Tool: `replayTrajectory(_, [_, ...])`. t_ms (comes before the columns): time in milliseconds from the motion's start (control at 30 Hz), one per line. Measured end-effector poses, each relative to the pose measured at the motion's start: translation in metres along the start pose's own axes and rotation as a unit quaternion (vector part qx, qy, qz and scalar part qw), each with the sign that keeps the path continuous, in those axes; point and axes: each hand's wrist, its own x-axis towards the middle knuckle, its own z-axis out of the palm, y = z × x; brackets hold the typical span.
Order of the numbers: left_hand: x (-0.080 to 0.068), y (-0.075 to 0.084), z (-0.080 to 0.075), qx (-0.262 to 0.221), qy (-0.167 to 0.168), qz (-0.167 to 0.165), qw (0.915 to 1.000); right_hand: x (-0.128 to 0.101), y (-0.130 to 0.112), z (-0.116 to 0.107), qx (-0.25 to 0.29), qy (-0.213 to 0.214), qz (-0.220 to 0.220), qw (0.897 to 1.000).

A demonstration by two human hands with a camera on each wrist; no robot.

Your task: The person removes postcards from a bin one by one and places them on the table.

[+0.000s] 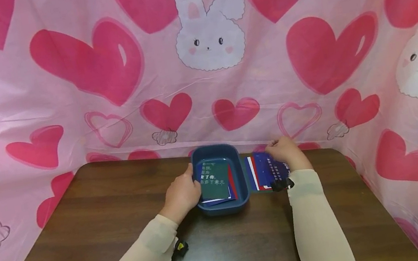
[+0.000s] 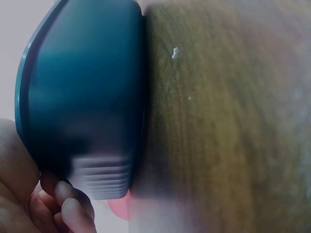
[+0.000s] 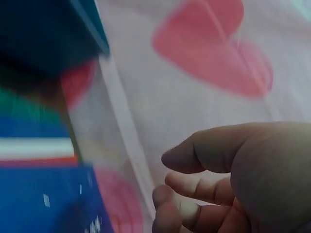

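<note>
A dark blue plastic box [image 1: 225, 211] stands on the table with several cards inside, a green card with white writing [image 1: 216, 190] on top. My left hand [image 1: 181, 195] grips the box's left side, its thumb at the rim. In the left wrist view the curled fingers [image 2: 73, 213] show against the box's ribbed wall [image 2: 102, 177]. To the right of the box lies a fanned pile of cards, a dark blue card [image 1: 268, 167] uppermost. Over that pile's far edge is my right hand [image 1: 286, 152]; the right wrist view shows its fingers loosely bent with nothing between them.
The brown wooden table [image 1: 121, 202] carries the box and pile near its far edge. Behind it and along both sides hangs a pink curtain [image 1: 166, 77] with hearts and rabbits. Black wrist devices [image 1: 281, 184] sit at both cuffs.
</note>
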Motion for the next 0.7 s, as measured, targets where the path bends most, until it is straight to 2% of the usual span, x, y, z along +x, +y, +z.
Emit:
replayTrajectory(167, [0.001, 0.001, -0.003, 0.001, -0.004, -0.001, 1.0, -0.026, -0.055, -0.001, 0.025, -0.041, -0.046, 0.998])
replayTrajectory(267, [0.002, 0.001, -0.004, 0.003, -0.004, 0.0, 1.0, -0.024, -0.067, 0.011, 0.031, -0.03, -0.081, 0.996])
replayTrajectory(400, [0.004, 0.001, -0.005, 0.005, -0.005, -0.001, 1.0, -0.037, -0.098, 0.022, 0.034, -0.033, -0.098, 0.994])
replayTrajectory(533, [0.006, 0.0, -0.004, 0.001, -0.011, -0.003, 0.9999, -0.061, -0.142, 0.028, 0.012, -0.046, -0.089, 0.995])
replayTrajectory(700, [0.007, -0.001, -0.006, -0.004, -0.013, -0.005, 0.9999, -0.065, -0.171, 0.045, -0.026, -0.054, -0.09, 0.994])
